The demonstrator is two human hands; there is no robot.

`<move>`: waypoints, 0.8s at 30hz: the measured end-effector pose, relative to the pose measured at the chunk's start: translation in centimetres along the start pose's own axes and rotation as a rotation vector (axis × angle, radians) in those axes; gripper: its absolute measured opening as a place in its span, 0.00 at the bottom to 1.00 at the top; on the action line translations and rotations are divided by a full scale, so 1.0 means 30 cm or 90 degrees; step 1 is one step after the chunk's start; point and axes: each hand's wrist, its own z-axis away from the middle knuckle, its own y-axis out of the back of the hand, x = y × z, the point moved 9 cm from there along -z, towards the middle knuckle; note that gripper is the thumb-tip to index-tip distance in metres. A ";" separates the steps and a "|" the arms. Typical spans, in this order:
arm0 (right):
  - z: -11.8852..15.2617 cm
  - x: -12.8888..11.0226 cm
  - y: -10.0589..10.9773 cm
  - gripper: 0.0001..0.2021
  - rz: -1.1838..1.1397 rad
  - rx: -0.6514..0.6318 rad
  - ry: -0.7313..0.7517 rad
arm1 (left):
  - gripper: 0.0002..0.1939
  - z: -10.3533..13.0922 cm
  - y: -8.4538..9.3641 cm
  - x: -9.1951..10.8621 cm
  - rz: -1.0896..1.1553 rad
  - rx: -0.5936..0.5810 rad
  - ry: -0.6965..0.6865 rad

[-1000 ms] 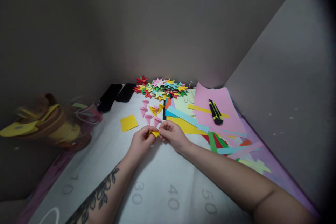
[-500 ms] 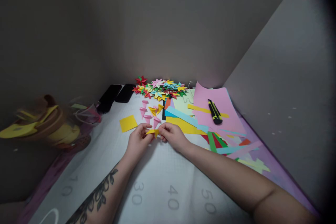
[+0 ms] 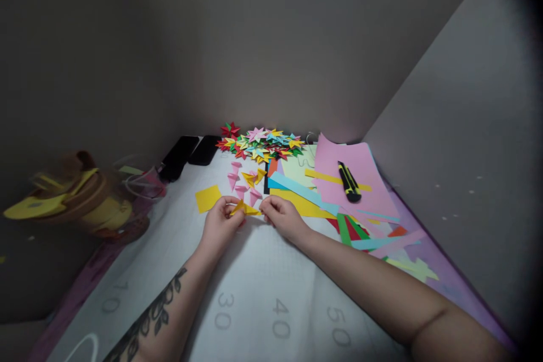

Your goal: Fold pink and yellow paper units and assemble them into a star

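Observation:
A small folded yellow paper piece (image 3: 244, 208) is pinched between the thumb and fingers of my left hand (image 3: 221, 218). At the piece's right tip, the fingertips of my right hand (image 3: 283, 216) are closed. Just beyond my hands lie several folded pink paper pieces (image 3: 255, 196) and a few folded yellow ones (image 3: 250, 179). A flat yellow paper square (image 3: 207, 198) rests beside my left hand.
Multicoloured folded paper stars (image 3: 258, 144) are heaped at the back. On the right, a utility knife (image 3: 349, 182) lies on pink sheets (image 3: 369, 169), near coloured paper strips (image 3: 360, 237). Two black phones (image 3: 203, 150) and a brown pot (image 3: 91, 192) stand left.
The folded yellow piece has turned in my fingers, its point now upward and one tip toward the right. My right hand has shifted slightly right, farther from the left.

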 end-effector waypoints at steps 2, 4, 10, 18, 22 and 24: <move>0.003 -0.022 -0.008 0.09 0.026 -0.009 0.034 | 0.14 0.003 -0.010 -0.002 -0.007 -0.017 -0.004; 0.006 -0.031 -0.017 0.07 0.044 -0.020 0.046 | 0.13 0.006 -0.019 -0.002 -0.018 -0.034 -0.014; 0.008 -0.032 -0.029 0.07 0.071 -0.041 0.027 | 0.11 0.010 -0.028 0.003 -0.056 -0.056 -0.056; 0.005 -0.035 -0.032 0.06 0.090 -0.053 0.062 | 0.13 0.026 -0.070 0.009 -0.074 -0.130 -0.049; 0.004 -0.053 -0.009 0.05 0.153 -0.025 0.123 | 0.19 0.032 -0.088 -0.001 0.022 -0.208 0.042; 0.009 -0.072 -0.009 0.05 0.189 -0.024 0.163 | 0.18 0.027 -0.079 -0.007 0.024 -0.204 0.058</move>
